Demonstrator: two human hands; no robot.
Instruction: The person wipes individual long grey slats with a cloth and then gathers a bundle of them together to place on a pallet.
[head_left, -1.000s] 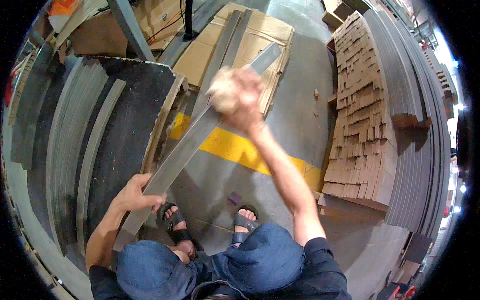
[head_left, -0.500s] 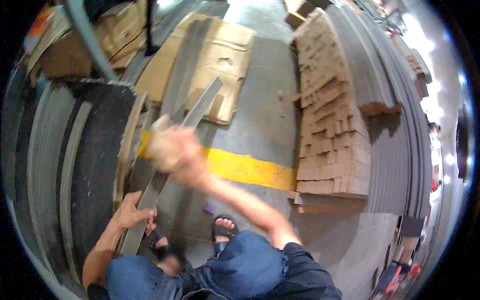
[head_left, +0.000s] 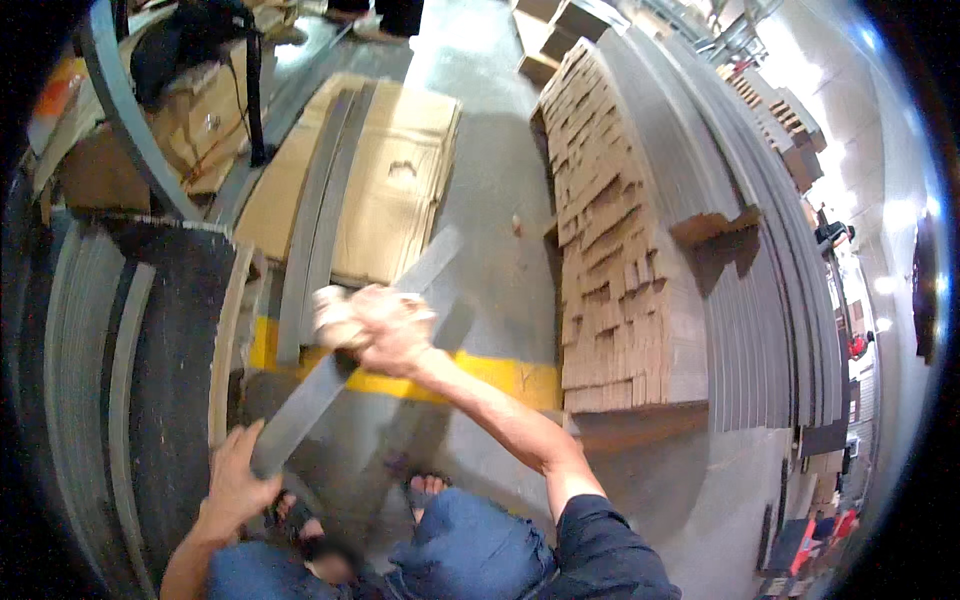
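Note:
A long, flat grey strip (head_left: 303, 412) slants from lower left toward the upper right in front of me. My left hand (head_left: 240, 475) grips its near end, fingers curled around the edge. Farther along it, my right hand (head_left: 395, 330) is closed on a pale, crumpled cloth (head_left: 336, 318) that lies against the strip. The far end of the strip is free in the air, slightly blurred, past the right edge of a cardboard sheet (head_left: 400, 205). My right palm and part of the cloth are hidden.
Other grey strips (head_left: 322, 210) rest on the cardboard. A tall stack of strips with brown ends (head_left: 615, 290) stands on the right. A dark rack (head_left: 180, 340) holding strips is close on the left. A yellow line (head_left: 500, 378) crosses the floor.
The strip's far end has swung rightward, off the cardboard. My right hand with the cloth has moved forward along the strip. My left hand still holds the near end; the view has shifted.

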